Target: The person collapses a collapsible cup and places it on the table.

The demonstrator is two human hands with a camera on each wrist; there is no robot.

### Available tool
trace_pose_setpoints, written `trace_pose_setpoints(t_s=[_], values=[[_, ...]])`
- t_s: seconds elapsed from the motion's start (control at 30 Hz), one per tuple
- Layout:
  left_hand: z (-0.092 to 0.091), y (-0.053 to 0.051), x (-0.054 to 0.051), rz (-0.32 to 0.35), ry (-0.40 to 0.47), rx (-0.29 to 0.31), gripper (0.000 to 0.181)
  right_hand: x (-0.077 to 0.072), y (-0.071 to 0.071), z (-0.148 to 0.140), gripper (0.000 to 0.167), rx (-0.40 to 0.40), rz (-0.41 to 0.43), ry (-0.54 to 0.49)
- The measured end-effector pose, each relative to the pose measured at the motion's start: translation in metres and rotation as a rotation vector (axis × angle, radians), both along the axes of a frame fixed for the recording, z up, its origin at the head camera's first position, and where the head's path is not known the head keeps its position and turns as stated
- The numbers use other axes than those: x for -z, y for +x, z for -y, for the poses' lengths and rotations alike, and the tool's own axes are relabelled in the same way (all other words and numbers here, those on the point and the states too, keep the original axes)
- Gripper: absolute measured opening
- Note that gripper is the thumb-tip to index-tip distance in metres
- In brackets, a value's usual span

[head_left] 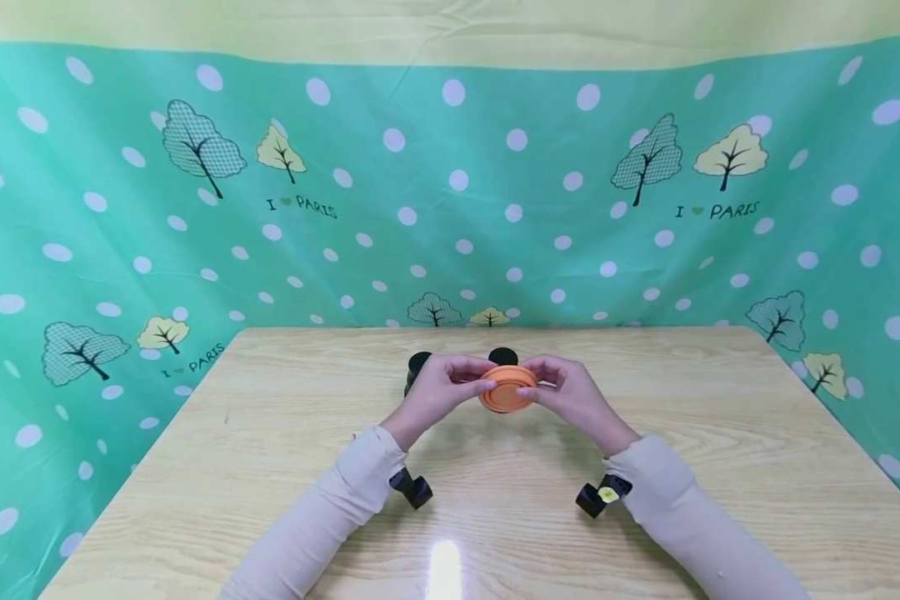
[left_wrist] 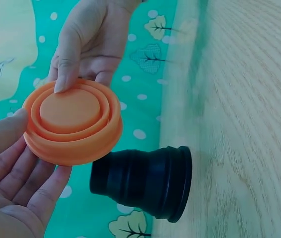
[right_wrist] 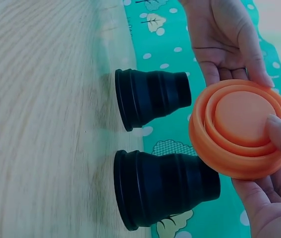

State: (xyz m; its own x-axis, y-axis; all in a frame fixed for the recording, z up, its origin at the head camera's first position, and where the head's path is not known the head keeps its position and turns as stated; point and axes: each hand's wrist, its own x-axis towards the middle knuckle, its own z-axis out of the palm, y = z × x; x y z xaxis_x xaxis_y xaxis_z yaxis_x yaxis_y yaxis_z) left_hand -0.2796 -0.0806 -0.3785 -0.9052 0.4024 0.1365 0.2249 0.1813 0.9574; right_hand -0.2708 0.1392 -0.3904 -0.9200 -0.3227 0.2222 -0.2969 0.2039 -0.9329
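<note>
An orange collapsible cup [head_left: 507, 390], folded flat into rings, is held up above the table between both hands. My left hand [head_left: 441, 390] pinches its left edge, thumb on the ringed face and fingers behind. On the opposite edge, my right hand [head_left: 576, 398] grips it the same way. Two black collapsible cups [right_wrist: 155, 96] [right_wrist: 166, 187] stand extended beyond the hands, wide ends down on the table. In the head view, the left black cup [head_left: 419, 363] is partly covered by my left hand, and the other black cup [head_left: 503, 357] mostly by the orange one.
The pale wooden table [head_left: 270, 467] spreads out on both sides of the forearms. A green dotted cloth [head_left: 450, 208] with printed trees hangs along its back and sides. Each wrist carries a small black camera [head_left: 418, 492].
</note>
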Motion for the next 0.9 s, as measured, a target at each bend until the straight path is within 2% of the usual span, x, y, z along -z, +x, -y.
trace_pose_setpoints(t_s=[0.2, 0.3, 0.37, 0.6, 0.77, 0.9], values=[[0.001, 0.012, -0.020, 0.019, -0.007, 0.002, 0.026, -0.002, 0.001, 0.001, 0.031, -0.013, 0.034, 0.012], [0.002, 0.015, -0.024, 0.029, -0.003, 0.004, 0.025, -0.003, 0.001, 0.001, 0.031, -0.022, 0.048, 0.007], [0.003, 0.014, -0.022, 0.034, 0.006, 0.004, 0.025, -0.003, 0.001, 0.001, 0.031, -0.027, 0.059, 0.004], [0.006, 0.002, 0.000, 0.030, 0.029, -0.006, 0.026, -0.002, 0.004, 0.004, 0.033, -0.007, 0.078, 0.019], [0.008, 0.004, 0.001, -0.025, 0.025, 0.006, 0.026, 0.000, 0.003, 0.002, 0.034, -0.006, 0.068, 0.064], [0.010, 0.005, -0.001, -0.103, 0.043, 0.029, 0.026, -0.002, 0.001, -0.002, 0.043, -0.059, 0.108, 0.079]])
